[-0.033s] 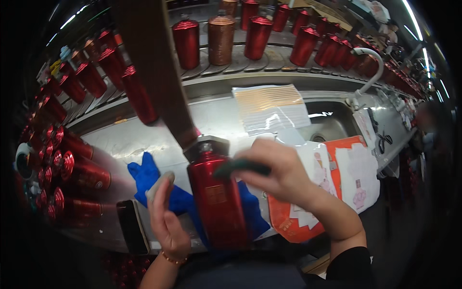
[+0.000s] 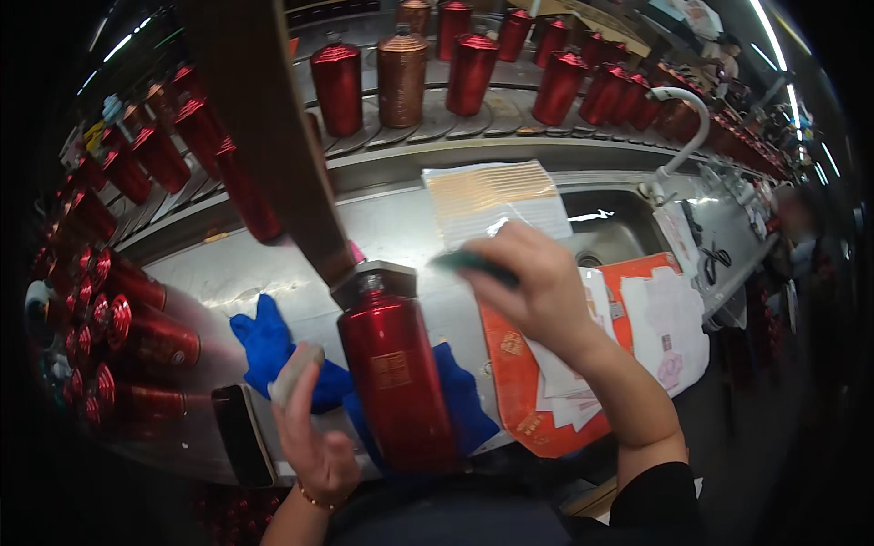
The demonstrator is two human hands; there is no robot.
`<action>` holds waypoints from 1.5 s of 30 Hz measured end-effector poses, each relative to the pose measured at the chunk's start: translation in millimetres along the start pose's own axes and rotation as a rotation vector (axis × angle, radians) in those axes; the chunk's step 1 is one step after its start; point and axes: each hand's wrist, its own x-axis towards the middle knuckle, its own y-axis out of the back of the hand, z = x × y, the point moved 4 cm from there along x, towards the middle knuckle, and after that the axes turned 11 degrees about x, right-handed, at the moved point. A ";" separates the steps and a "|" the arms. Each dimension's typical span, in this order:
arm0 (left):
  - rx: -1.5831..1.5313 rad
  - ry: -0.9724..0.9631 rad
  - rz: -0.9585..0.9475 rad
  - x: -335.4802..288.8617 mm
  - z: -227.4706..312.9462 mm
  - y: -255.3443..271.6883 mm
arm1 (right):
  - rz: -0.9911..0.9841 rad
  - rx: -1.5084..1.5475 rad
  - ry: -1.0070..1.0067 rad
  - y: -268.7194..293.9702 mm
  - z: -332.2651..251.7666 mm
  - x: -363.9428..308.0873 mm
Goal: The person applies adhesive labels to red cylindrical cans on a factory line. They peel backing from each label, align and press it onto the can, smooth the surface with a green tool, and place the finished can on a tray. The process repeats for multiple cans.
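Note:
A shiny red bottle (image 2: 393,387) with a gold square emblem lies with its neck against a grey angular fitting (image 2: 375,282) at the foot of a dark brown post (image 2: 300,182). Beneath the bottle is a blue cloth (image 2: 464,400). My right hand (image 2: 537,287) grips a dark green tool (image 2: 478,265), blurred by motion, whose exact kind I cannot make out. The tool is up and right of the bottle's neck, apart from it. To the bottle's left, my left hand (image 2: 311,437) is open and holds nothing. Pale grey coverings show on its fingertips.
Red bottles (image 2: 146,337) lie stacked at left, near a black phone (image 2: 242,435). More bottles (image 2: 472,75) stand on the curved conveyor (image 2: 455,127) behind. Striped sheets (image 2: 496,196), a sink (image 2: 619,227), a white faucet (image 2: 683,96) and an orange bag with papers (image 2: 546,441) are at right.
My right hand has lifted the green tool up off the front of the bottle, uncovering the emblem. My left hand stays open beside it. The whole view has shifted slightly.

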 end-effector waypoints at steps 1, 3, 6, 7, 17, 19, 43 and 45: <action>0.185 -0.162 -0.031 -7.4 12.2 4.7 | 0.124 -0.149 -0.068 25.3 26.0 8.8; 0.299 -0.324 -0.262 -14.0 40.1 -3.4 | 0.169 0.353 -0.525 67.0 91.7 3.9; 0.499 -0.446 -0.440 -19.0 50.2 -38.3 | 0.426 0.394 -0.693 128.4 179.6 -32.6; 0.565 -0.492 -0.422 -15.7 48.3 -40.9 | 0.453 0.394 -0.759 147.4 208.0 -50.4; 0.333 -0.061 -0.308 -65.7 -8.6 -27.2 | 0.367 0.165 -0.922 139.3 350.3 -35.7; 0.365 -0.027 -0.309 -55.8 0.4 -21.5 | 0.337 0.227 -0.916 121.3 343.9 -16.6; -1.046 0.264 -0.961 -21.4 73.4 3.8 | -0.193 0.280 -0.157 59.9 -135.8 -88.3; -0.954 0.405 -0.860 -27.5 53.1 25.8 | -0.015 0.446 -0.354 59.3 -111.9 -103.3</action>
